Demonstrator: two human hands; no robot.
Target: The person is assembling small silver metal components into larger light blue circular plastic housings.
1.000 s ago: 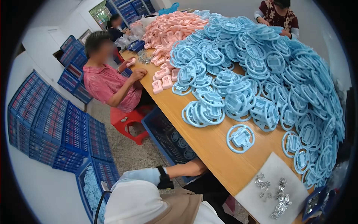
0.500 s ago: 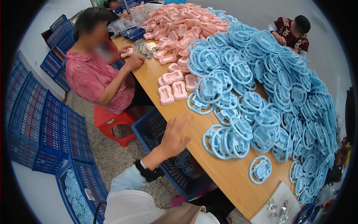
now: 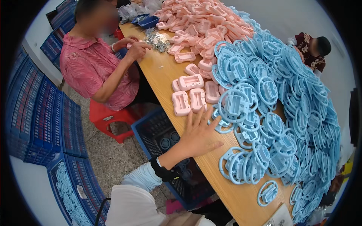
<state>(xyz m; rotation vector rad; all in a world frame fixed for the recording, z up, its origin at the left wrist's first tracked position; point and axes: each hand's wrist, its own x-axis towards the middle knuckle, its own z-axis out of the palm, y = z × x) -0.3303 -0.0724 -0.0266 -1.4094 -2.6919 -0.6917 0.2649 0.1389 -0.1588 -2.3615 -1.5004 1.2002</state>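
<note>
My left hand (image 3: pixel 200 136) is stretched over the wooden table (image 3: pixel 205 162), palm down, its fingers spread and nothing held in it. Its fingertips reach close to a pair of pink plastic casings (image 3: pixel 181 103) and overlap the edge of a light blue ring-shaped plastic part (image 3: pixel 226 127); whether they touch is unclear. To the right of the hand leans a small cluster of blue ring-shaped parts (image 3: pixel 237 165). One single blue part (image 3: pixel 268 193) lies apart, nearer me. My right hand is out of the picture.
A large heap of blue parts (image 3: pixel 301 98) covers the table's right side, with pink casings (image 3: pixel 207 22) piled beyond. Below the edge sits a dark blue crate (image 3: pixel 147 130). A person in pink (image 3: pixel 98 71) handles a pink casing at left. Stacked blue crates (image 3: pixel 45 120) line the left.
My left hand has moved right and further over the table, its fingers now spread. The view has shifted, so the table's contents appear lower and further right.
</note>
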